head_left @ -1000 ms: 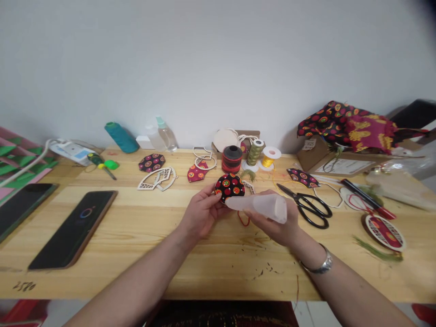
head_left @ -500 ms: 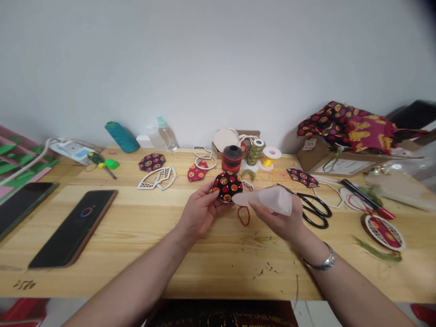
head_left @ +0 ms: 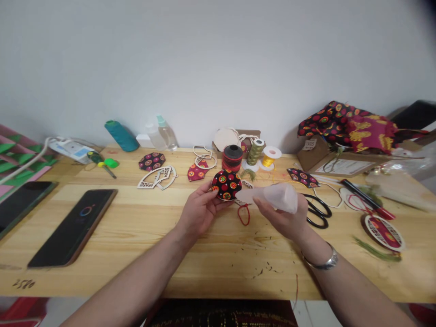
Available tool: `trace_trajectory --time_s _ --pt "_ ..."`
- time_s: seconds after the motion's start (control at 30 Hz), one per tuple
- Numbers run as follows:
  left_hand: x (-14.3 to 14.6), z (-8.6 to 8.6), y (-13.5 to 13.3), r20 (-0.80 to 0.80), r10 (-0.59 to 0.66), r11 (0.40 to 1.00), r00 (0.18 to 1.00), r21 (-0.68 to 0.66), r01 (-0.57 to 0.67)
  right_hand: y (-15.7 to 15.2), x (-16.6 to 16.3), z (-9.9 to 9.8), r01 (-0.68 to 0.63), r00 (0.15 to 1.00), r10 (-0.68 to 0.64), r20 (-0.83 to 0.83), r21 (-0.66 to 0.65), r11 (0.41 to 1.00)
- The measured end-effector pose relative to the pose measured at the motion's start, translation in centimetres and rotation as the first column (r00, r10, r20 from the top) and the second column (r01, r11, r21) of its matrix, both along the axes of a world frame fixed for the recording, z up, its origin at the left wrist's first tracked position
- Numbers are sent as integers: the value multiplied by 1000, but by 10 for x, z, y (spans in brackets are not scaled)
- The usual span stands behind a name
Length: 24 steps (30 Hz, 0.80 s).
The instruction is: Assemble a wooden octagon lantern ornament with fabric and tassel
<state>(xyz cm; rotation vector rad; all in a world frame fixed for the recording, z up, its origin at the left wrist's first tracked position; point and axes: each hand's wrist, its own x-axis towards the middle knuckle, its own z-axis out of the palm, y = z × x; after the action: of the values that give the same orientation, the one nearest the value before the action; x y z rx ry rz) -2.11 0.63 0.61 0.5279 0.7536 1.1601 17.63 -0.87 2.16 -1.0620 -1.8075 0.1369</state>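
My left hand (head_left: 199,211) pinches a round piece covered in black fabric with red and yellow dots (head_left: 226,184), held just above the wooden table (head_left: 143,236). My right hand (head_left: 282,218) grips a translucent squeeze bottle (head_left: 272,195) lying sideways, its nozzle pointing left and touching the edge of the fabric piece. A loop of red cord (head_left: 244,215) lies on the table under the two hands. A silver bracelet (head_left: 322,263) is on my right wrist.
Black scissors (head_left: 315,210) lie right of my right hand. Thread spools (head_left: 232,158) and fabric cutouts (head_left: 151,161) sit behind. Two phones (head_left: 73,227) lie at the left. A cardboard box with patterned cloth (head_left: 344,122) stands at the back right; a finished ornament (head_left: 383,231) lies near it.
Both hands have shifted a little away from me and upward. The bottle's nozzle has slid along the lower right edge of the fabric piece, and the bottle now covers more of the scissors.
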Motion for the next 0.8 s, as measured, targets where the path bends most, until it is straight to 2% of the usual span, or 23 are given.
trace_trajectory --time_s 0.17,0.3,0.43,0.6,0.8 --pt "2 0 -2 7 -23 999 1000 -25 23 -7 -5 -3 -103 989 91 -114 -99 990" --pt "5 1 -4 16 -22 998 1000 -56 23 -9 -10 -3 -173 979 163 -122 -76 982" --pt "7 1 -5 23 -15 995 1000 -94 17 -10 -13 0 -181 980 171 -101 -103 978" --pt "8 -1 -7 40 -75 994 996 -77 78 -10 -14 1 -188 979 177 -97 -118 975" --pt "9 -1 -7 41 -74 991 996 -106 78 -10 -14 0 -204 978 200 -56 -78 976"
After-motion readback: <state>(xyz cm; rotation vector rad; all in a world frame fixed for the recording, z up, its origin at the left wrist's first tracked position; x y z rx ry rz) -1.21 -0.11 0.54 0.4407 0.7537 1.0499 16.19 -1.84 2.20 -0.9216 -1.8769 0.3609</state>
